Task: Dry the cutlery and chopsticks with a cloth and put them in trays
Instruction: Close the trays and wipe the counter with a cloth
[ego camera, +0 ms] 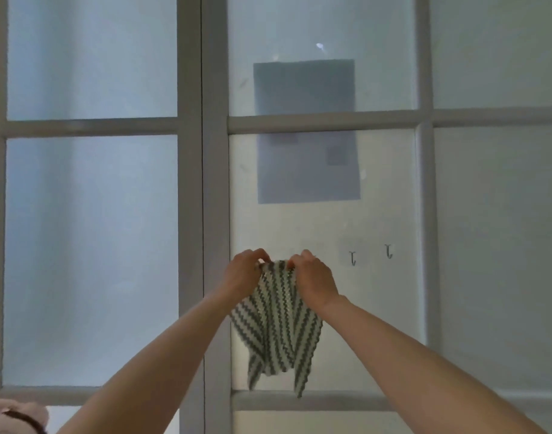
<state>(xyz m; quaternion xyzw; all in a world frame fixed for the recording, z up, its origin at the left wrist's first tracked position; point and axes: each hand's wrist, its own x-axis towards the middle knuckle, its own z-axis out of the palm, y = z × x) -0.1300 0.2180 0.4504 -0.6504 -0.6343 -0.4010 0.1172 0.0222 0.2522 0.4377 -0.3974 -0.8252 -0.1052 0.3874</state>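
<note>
Left hand (245, 272) and right hand (315, 278) pinch the top of a grey-and-white striped cloth (277, 327), small metal hooks (352, 258) at three o'clock. Probably the fetching step; next, the cloth must go to the cutlery.

No text seems legible on the sheet (304, 89).

There is one striped cloth (276, 324), and two hands are in view, the left hand (243, 272) and the right hand (315, 277). On the glass to the right of them are two small hooks, a first hook (352, 258) and a second hook (388, 251), and higher up is one grey rectangular sheet (306, 89). At the near left corner is one pinkish object (15, 413), which I cannot identify.
</note>
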